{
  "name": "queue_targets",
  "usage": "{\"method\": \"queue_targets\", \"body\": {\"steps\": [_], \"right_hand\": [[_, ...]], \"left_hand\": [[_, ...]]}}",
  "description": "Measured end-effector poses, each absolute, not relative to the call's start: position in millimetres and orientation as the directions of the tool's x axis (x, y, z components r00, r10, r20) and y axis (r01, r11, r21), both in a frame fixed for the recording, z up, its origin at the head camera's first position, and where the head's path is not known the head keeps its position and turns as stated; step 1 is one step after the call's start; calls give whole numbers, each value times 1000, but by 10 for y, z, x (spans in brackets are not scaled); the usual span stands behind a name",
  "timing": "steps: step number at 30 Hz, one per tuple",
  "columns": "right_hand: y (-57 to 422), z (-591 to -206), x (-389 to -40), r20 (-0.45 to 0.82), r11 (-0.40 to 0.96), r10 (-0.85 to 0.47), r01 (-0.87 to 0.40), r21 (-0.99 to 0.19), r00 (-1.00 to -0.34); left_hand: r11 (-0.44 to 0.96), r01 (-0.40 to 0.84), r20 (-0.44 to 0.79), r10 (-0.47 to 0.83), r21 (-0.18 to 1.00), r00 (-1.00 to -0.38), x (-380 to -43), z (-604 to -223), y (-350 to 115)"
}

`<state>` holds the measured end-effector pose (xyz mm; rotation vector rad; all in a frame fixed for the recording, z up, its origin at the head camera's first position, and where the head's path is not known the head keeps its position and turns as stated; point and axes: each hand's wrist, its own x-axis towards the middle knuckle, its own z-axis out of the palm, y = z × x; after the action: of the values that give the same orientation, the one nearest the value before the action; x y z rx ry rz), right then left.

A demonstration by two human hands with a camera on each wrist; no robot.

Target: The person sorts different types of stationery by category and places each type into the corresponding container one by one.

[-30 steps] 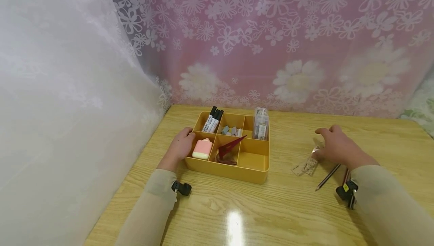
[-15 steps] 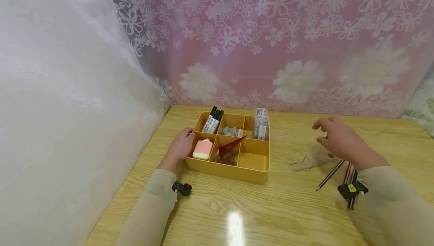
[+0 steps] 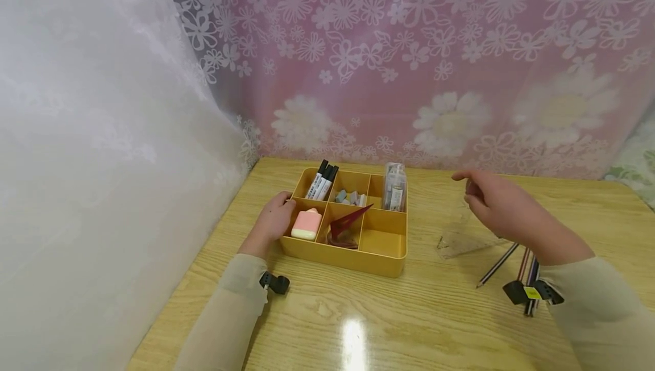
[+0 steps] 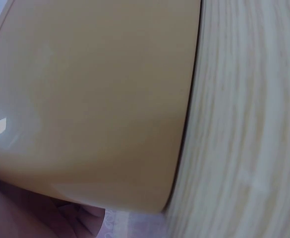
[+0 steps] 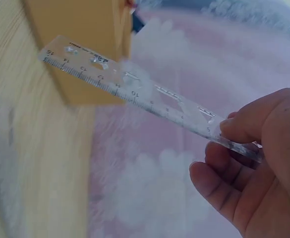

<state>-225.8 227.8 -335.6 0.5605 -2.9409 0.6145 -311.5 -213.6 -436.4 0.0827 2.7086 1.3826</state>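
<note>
My right hand is raised above the table and pinches a clear plastic ruler between thumb and fingers; from the head view the ruler is barely visible. Below that hand lies a transparent set square. At the left, my left hand grips the side of a yellow compartment box, whose wall fills much of the left wrist view. Inside the box stand black-capped markers, small erasers, a pink and cream case, a dark red set square and a clear container.
Several pencils lie on the wooden table beneath my right wrist. The front right compartment of the box shows its bare floor. A pink floral curtain hangs behind the table, and a white sheet hangs along the left.
My right hand has lifted off the tabletop with the ruler, rising and turning slightly to the left. The clear set square is now less covered. My left hand and the box stay put.
</note>
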Motion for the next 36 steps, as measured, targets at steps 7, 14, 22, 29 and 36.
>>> {"method": "queue_targets", "body": {"steps": [7, 14, 22, 29, 36], "right_hand": [[1968, -3161, -2131, 338, 810, -340, -456, -368, -878], [1638, -3099, -2141, 403, 755, -380, -531, -384, -832], [1243, -3082, -2274, 437, 721, -407, -576, -385, -802], [938, -3131, -2337, 400, 681, -443, -591, -433, -802], [700, -3334, -2442, 274, 712, -526, -593, -376, -805]], "left_hand": [[592, 4, -63, 93, 806, -994, -3125, -4368, -2135], [605, 18, -50, 96, 796, -994, -3135, -4362, -2130], [610, 26, -41, 96, 792, -995, -3123, -4366, -2110], [605, 19, -50, 97, 796, -994, -3123, -4358, -2097], [605, 6, -60, 89, 796, -994, -3114, -4361, -2104]]}}
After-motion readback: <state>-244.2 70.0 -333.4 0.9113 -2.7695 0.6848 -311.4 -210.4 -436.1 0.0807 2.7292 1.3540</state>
